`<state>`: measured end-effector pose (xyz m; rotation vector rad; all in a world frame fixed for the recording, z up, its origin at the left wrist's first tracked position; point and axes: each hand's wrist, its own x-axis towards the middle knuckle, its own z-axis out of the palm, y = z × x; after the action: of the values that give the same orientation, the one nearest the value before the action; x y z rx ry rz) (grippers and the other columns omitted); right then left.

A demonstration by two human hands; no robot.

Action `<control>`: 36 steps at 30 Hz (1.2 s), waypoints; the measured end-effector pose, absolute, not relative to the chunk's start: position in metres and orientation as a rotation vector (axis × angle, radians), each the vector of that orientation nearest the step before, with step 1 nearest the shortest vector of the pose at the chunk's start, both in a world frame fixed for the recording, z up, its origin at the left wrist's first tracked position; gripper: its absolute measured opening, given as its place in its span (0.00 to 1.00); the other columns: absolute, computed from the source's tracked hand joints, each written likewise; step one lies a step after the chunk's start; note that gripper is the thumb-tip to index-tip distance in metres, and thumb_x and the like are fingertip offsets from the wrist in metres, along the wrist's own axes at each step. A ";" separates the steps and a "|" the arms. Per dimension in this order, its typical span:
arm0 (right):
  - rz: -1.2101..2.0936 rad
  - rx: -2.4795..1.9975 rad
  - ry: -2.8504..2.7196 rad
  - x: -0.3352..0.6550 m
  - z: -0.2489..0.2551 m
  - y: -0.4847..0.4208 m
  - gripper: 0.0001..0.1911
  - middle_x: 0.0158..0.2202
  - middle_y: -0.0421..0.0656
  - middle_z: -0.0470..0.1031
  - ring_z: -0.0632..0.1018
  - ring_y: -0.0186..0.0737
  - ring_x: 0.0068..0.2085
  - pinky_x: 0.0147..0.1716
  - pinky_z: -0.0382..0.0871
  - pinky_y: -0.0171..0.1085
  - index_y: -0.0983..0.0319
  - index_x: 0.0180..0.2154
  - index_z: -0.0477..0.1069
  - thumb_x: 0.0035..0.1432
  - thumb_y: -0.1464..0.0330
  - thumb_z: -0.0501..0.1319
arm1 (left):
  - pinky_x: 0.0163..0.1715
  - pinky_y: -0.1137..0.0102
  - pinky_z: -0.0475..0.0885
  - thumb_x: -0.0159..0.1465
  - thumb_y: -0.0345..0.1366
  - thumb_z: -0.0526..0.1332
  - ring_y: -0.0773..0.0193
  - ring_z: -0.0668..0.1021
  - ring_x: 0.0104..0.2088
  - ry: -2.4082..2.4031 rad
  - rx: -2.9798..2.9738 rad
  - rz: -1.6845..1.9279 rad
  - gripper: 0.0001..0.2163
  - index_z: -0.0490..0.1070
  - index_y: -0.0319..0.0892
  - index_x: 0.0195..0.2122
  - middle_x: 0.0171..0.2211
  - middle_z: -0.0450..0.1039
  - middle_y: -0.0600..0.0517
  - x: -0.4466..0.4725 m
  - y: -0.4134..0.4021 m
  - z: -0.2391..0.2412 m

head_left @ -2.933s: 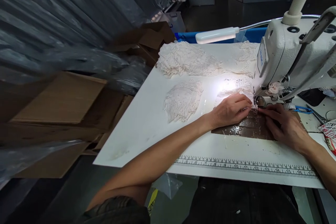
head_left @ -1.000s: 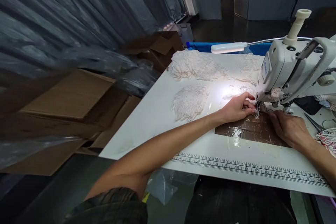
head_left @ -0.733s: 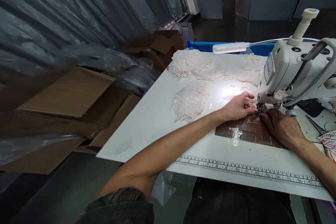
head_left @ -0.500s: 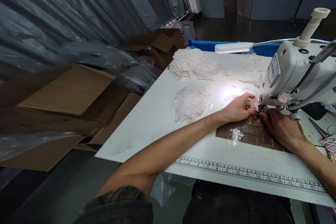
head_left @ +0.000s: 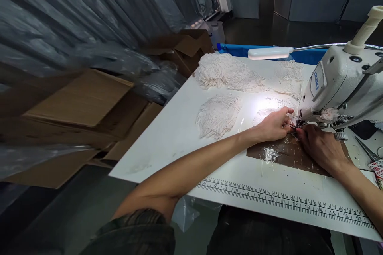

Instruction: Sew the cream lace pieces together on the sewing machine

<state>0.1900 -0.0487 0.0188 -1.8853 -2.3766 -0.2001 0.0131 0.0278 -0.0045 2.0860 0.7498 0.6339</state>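
Note:
At the needle of a white sewing machine [head_left: 335, 83], my left hand [head_left: 275, 124] has thumb and fingers pinched together on the edge of a white lace piece [head_left: 263, 114]. Part of this lace lies under the bright lamp spot, behind the hand. My right hand [head_left: 321, 145] rests just right of the needle, its fingers bent down and closed at the lace edge by the presser foot. Its fingertips nearly meet those of my left hand. A thin dark sliver shows between them, too small to name. Both hands are above a shiny brown sheet [head_left: 278, 154] on the white table [head_left: 167, 143].
Lace heaps lie at the back [head_left: 221, 71], the left middle [head_left: 218, 115] and near the machine [head_left: 289, 71]. A white lamp [head_left: 269, 53] hangs over the far edge. Scissors [head_left: 367, 149] lie at right. A printed ruler [head_left: 281, 199] runs along the front. Cardboard boxes [head_left: 77, 99] stand left.
The view has shifted slightly, so the machine appears a little farther right. Both hands stay at the needle with nearly the same grip; the lace heaps lie as before.

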 end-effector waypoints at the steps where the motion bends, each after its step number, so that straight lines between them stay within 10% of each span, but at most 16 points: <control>1: -0.224 -1.873 -2.378 0.189 0.018 -0.048 0.25 0.32 0.54 0.77 0.75 0.51 0.31 0.23 0.57 0.40 0.63 0.40 0.72 0.70 0.58 0.41 | 0.35 0.68 0.76 0.61 0.26 0.55 0.62 0.81 0.36 0.755 2.082 0.639 0.22 0.56 0.37 0.57 0.34 0.78 0.49 0.013 0.028 -0.005; 19: -0.234 -1.281 -2.428 0.225 0.024 -0.092 0.31 0.22 0.42 0.73 0.70 0.35 0.21 0.21 0.55 0.35 0.61 0.29 0.70 0.73 0.57 0.37 | 0.37 0.67 0.74 0.68 0.35 0.59 0.61 0.77 0.40 0.788 2.781 0.787 0.06 0.72 0.38 0.41 0.41 0.76 0.47 -0.010 0.023 0.038; 26: -0.588 -1.625 -2.178 0.250 0.019 -0.086 0.23 0.37 0.57 0.74 0.73 0.55 0.38 0.31 0.64 0.44 0.68 0.40 0.73 0.69 0.60 0.45 | 0.34 0.70 0.74 0.68 0.30 0.57 0.63 0.77 0.38 0.687 2.834 0.719 0.06 0.73 0.36 0.39 0.38 0.75 0.46 -0.003 0.020 0.028; 36: 0.382 -1.590 -2.110 0.220 0.011 -0.066 0.16 0.39 0.49 0.76 0.75 0.40 0.28 0.25 0.64 0.38 0.63 0.41 0.75 0.61 0.64 0.51 | 0.37 0.68 0.77 0.68 0.32 0.57 0.65 0.78 0.37 0.389 2.692 0.817 0.08 0.75 0.39 0.35 0.36 0.76 0.48 0.001 0.023 0.006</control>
<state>0.2200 -0.0664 0.0108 -1.5895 -2.1097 0.3825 0.0012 0.0232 0.0063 2.6920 0.3888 0.8166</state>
